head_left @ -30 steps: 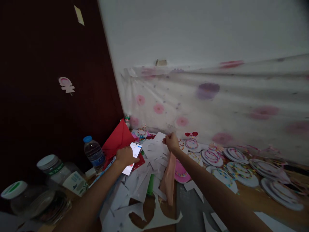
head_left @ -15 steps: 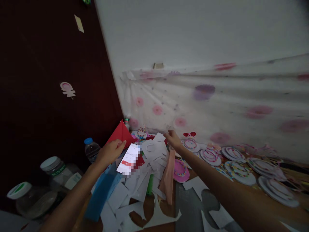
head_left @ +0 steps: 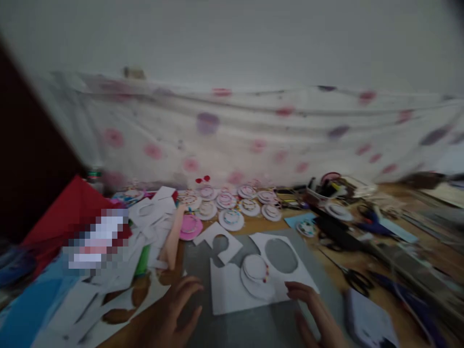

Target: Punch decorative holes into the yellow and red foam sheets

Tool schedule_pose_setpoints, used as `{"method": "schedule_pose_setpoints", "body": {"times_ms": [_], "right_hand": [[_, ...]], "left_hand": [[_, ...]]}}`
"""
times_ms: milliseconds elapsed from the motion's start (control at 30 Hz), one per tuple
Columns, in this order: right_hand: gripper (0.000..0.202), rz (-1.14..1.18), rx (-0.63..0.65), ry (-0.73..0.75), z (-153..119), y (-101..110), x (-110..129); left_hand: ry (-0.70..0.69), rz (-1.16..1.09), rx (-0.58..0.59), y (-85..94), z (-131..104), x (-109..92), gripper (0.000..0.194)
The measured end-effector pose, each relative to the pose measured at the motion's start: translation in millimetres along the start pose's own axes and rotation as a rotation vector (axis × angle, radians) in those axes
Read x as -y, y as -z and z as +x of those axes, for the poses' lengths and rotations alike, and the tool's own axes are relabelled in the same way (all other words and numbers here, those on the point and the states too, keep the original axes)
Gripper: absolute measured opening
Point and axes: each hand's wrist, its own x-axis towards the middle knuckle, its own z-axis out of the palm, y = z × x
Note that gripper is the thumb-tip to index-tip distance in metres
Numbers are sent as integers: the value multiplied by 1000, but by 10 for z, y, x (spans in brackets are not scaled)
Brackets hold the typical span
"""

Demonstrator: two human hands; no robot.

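My left hand (head_left: pixel 183 309) hovers over the left edge of the grey mat (head_left: pixel 246 328), fingers apart, holding nothing. On the other side, my right hand (head_left: pixel 313 311) is by the right edge of a white sheet (head_left: pixel 226 295) with cut-out shapes, its fingers spread and nothing in them. Between the hands, a small white paper hat (head_left: pixel 255 268) with a few red beads along one side rests on that sheet. A second cut white piece (head_left: pixel 232 246) lies behind it. Both hands are a little blurred.
Several small beaded hats (head_left: pixel 231 219) stand in rows along the wall. Paper scraps (head_left: pixel 123 256), a phone with a blurred screen (head_left: pixel 97 239) and a red folded sheet (head_left: pixel 68 217) crowd the left. Scissors (head_left: pixel 357 280) and a white box (head_left: pixel 371 319) lie at right.
The view has swung right and down. Both hands, previously stretched out near the phone and the wall, are now lower, on either side of the white paper hat.
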Motion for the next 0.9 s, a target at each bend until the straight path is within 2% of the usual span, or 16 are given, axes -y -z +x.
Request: {"method": "schedule_pose_setpoints", "body": {"times_ms": [67,133,267,367,500,600,667,800,900], "right_hand": [[32,-22,-14,-114,-273,16,-252],[31,-12,-70,-234,-410,-24,-420],[33,-32,-219,-403,-410,-227,-605],[30,-75,-268,-387,-371,-344,-734],[26,-31,-263,-368,-430,-318,-863],[19,53,-203,-387,-466,-244,-838],[14,88,-150,-372,-448,-210,-767],[17,102,-51,-281,-370,-172,-599],[31,73,30,-196,-334,-134,-517]], "left_hand": [[-63,1,29,-324,49,-88,34],[-117,16,48,-565,136,-155,39],[-162,80,113,-835,323,-227,53],[-155,130,151,-879,372,-250,60],[-156,157,178,-786,236,-236,62],[-116,156,176,-679,108,-243,57],[-63,136,170,-656,100,-296,62],[-30,52,146,-820,283,-481,100],[-27,13,117,-1016,429,-570,110]]}}
